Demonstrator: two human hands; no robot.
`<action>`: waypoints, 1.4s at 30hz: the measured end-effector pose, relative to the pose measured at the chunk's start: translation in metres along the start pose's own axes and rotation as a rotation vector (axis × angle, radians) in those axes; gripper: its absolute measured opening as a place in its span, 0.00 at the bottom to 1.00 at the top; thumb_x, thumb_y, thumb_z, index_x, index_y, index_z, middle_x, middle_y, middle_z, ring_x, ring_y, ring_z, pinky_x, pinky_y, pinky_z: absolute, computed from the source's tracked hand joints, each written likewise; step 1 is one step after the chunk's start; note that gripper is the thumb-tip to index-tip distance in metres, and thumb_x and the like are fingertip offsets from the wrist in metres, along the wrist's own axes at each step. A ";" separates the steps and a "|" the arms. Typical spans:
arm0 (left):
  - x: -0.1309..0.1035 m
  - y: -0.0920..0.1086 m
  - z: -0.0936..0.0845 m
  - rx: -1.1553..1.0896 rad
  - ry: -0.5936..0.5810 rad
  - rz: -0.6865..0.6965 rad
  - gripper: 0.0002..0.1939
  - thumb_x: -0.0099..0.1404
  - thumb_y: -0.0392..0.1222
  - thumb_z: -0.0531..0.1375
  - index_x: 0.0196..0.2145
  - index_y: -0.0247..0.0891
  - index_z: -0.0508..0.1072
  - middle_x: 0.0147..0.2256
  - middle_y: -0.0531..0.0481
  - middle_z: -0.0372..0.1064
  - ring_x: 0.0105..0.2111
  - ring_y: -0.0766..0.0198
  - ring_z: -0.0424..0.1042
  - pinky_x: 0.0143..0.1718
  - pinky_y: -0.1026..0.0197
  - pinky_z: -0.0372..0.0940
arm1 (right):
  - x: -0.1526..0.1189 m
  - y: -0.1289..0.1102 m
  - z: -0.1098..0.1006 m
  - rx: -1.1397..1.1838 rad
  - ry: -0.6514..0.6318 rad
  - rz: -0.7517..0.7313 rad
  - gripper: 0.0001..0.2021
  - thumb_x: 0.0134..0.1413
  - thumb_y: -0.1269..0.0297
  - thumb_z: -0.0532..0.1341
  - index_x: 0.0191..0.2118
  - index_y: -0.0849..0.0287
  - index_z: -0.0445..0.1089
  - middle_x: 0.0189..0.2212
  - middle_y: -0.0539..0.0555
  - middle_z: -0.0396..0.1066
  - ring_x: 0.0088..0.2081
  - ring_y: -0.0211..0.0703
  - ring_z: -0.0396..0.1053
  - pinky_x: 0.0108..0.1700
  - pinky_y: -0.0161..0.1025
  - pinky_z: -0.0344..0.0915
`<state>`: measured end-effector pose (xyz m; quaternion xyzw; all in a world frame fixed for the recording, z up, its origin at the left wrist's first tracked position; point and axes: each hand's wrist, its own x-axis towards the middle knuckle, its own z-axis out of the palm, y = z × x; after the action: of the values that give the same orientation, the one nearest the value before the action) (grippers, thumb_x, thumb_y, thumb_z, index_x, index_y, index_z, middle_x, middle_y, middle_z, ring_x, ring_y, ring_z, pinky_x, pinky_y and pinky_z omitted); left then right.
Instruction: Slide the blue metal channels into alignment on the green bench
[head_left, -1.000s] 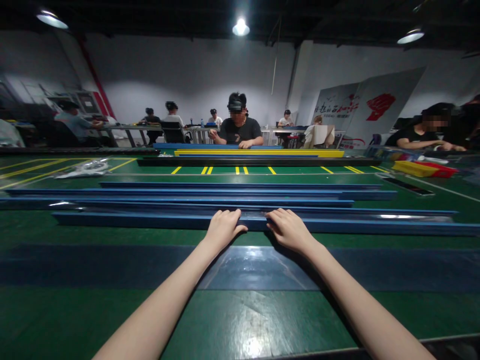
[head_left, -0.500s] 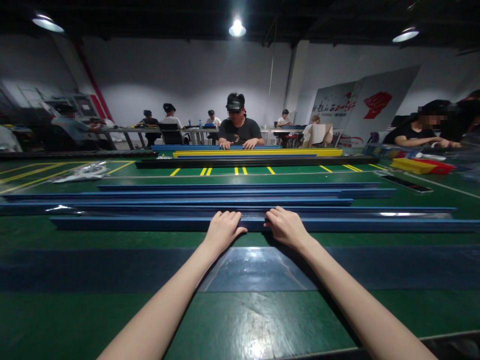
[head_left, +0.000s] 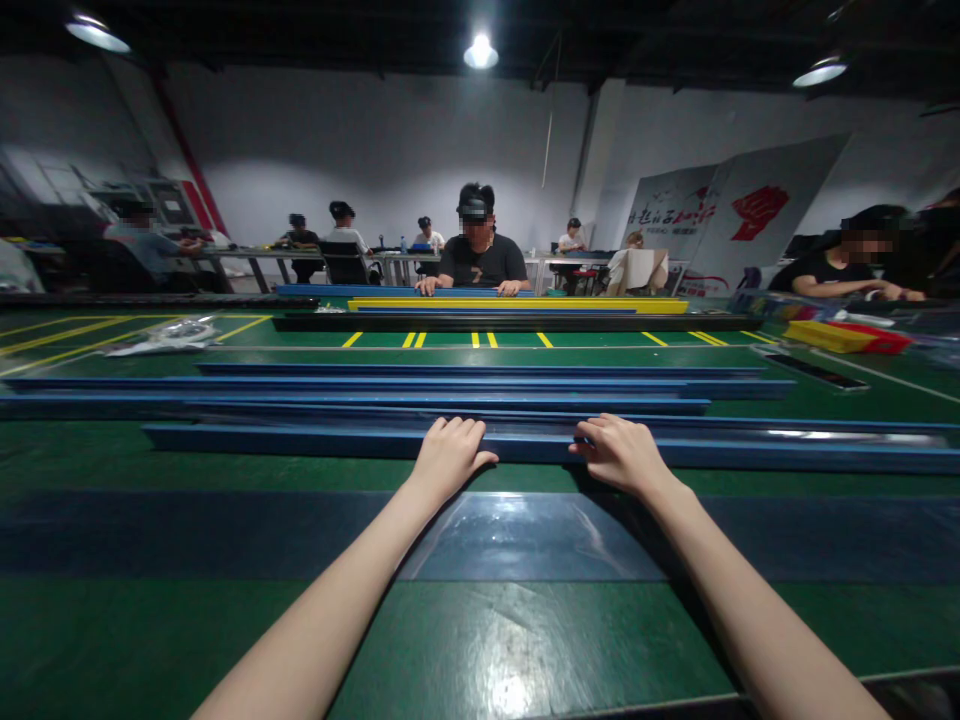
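Note:
A long blue plastic channel strip lies crosswise on the green table, its open side up. My left hand is closed over its front wall, fingers bent over the top and thumb on the near side. To the right, my right hand grips the same strip, its fingers curled over the edge. Glossy clear film shows inside the channel at the right. Between my forearms and beyond them stretches a flat, clear, bluish plastic sheet on the table.
More blue channel strips lie just behind. Further back are a black strip, a yellow strip and a phone-like dark slab. A clear plastic bag rests at left. Across the table sits a co-worker.
The front blue strip has slid to the right, and my right hand has moved right with it. My left hand has stayed in nearly the same place. The co-worker's hands have shifted left.

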<state>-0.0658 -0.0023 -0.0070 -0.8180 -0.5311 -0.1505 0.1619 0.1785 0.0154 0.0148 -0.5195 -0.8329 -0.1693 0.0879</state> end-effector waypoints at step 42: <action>0.000 -0.001 0.006 0.040 0.103 0.053 0.19 0.57 0.51 0.56 0.41 0.36 0.65 0.38 0.48 0.67 0.39 0.59 0.63 0.37 0.58 0.52 | -0.001 0.007 0.000 -0.011 0.031 -0.037 0.10 0.53 0.58 0.52 0.28 0.58 0.64 0.30 0.52 0.70 0.33 0.40 0.66 0.26 0.35 0.46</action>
<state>-0.0664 0.0011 -0.0124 -0.8195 -0.5031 -0.1775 0.2093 0.1854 0.0173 0.0154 -0.5019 -0.8399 -0.1833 0.0949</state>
